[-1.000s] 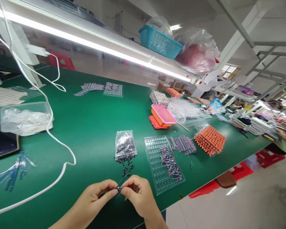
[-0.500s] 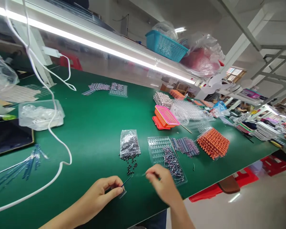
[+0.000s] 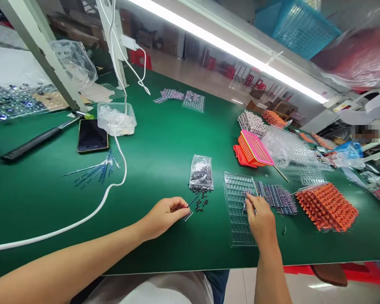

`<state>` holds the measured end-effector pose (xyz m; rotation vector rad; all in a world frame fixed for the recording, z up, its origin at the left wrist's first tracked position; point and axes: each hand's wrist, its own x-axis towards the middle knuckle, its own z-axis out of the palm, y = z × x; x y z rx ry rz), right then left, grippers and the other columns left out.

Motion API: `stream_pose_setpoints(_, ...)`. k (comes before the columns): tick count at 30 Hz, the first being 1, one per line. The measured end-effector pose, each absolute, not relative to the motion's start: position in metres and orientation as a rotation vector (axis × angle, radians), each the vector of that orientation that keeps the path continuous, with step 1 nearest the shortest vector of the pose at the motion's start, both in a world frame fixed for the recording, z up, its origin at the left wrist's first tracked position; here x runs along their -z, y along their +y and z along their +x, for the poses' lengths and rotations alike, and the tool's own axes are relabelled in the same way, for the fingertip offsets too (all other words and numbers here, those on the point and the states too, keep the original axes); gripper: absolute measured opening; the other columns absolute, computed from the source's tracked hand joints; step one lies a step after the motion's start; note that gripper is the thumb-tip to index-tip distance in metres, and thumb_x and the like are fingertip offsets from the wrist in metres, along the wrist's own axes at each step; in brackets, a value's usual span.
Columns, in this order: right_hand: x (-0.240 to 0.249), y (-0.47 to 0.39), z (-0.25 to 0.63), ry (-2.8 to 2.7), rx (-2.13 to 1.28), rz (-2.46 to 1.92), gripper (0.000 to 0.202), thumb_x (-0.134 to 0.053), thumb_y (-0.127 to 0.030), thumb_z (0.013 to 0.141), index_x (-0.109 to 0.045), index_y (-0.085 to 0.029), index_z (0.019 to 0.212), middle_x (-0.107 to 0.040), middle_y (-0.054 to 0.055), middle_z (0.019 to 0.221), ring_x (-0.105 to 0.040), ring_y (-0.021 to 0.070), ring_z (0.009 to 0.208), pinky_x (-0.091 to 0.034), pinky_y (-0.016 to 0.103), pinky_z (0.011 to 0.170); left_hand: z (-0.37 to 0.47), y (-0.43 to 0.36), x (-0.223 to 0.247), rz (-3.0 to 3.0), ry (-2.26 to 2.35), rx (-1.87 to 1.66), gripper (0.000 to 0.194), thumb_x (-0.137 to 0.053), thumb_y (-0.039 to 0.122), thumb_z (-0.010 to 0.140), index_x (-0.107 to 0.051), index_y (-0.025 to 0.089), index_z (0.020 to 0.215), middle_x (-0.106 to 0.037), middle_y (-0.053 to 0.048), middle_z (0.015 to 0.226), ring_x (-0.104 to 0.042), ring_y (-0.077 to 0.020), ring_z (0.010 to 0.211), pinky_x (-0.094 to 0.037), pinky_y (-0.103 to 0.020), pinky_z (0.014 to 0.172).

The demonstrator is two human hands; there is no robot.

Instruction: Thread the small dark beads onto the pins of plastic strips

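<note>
Pinched between the fingertips of my left hand (image 3: pixel 167 214) is a thin dark strip (image 3: pixel 194 200) with a small clear piece at its lower end. Just beyond it, small black beads (image 3: pixel 202 204) lie spilled below a clear plastic bag (image 3: pixel 201 171) of the same beads. My right hand (image 3: pixel 261 217) reaches over a clear ribbed tray (image 3: pixel 239 211), its thumb and fingers close together at a pile of small dark pieces; whatever they grip is too small to name. Rows of striped pieces (image 3: pixel 280 199) lie right of the tray.
Orange stacked pieces (image 3: pixel 327 207) stand at the right, with a pink basket (image 3: pixel 256 147) farther back. A white cable (image 3: pixel 103 200) crosses the left side near a phone (image 3: pixel 93 136), a hammer (image 3: pixel 34 144) and a clear box (image 3: pixel 117 119).
The view has swung left. My right hand has moved from beside the beads onto the pile in the tray. My left hand still holds the dark strip.
</note>
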<state>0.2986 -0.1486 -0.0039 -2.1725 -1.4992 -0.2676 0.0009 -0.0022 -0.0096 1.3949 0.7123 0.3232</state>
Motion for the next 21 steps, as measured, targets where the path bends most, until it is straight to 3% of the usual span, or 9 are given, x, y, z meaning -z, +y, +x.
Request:
stream_pose_setpoints(4,0.014,-0.15,0.224,-1.671,0.053,-1.953,0.024,-0.049,-0.024,0.099,-0.067,-0.022,0.114,-0.069,0.008,0.103,-0.064,0.0196,0.097,-0.053,0.034,0.086,0.001,-0.001,0.013,1.359,0.725,-0.33,0.03,-0.065,0.046,0.083,-0.064,0.016,0.084,-0.066,-0.002,0.08,-0.059,-0.0179,0.078,-0.044,-0.029,0.074)
stream_pose_setpoints(8,0.028,-0.138,0.179,-1.685,-0.089,-1.928,0.027,-0.046,-0.015,0.098,-0.066,-0.022,0.115,-0.067,0.007,0.098,-0.063,0.0183,0.09,-0.054,0.032,0.079,0.002,-0.001,0.014,1.336,0.726,-0.34,0.028,-0.065,0.043,0.084,-0.064,0.016,0.084,-0.065,-0.002,0.079,-0.058,-0.0169,0.076,-0.043,-0.029,0.073)
stream_pose_setpoints(21,0.042,-0.131,0.169,-1.726,-0.012,-1.884,0.027,-0.049,-0.01,0.095,-0.066,-0.019,0.114,-0.063,0.007,0.093,-0.061,0.018,0.087,-0.053,0.032,0.076,0.003,0.0,0.011,1.335,0.751,-0.33,0.026,-0.064,0.042,0.082,-0.063,0.016,0.085,-0.063,-0.001,0.078,-0.057,-0.0168,0.075,-0.043,-0.03,0.072)
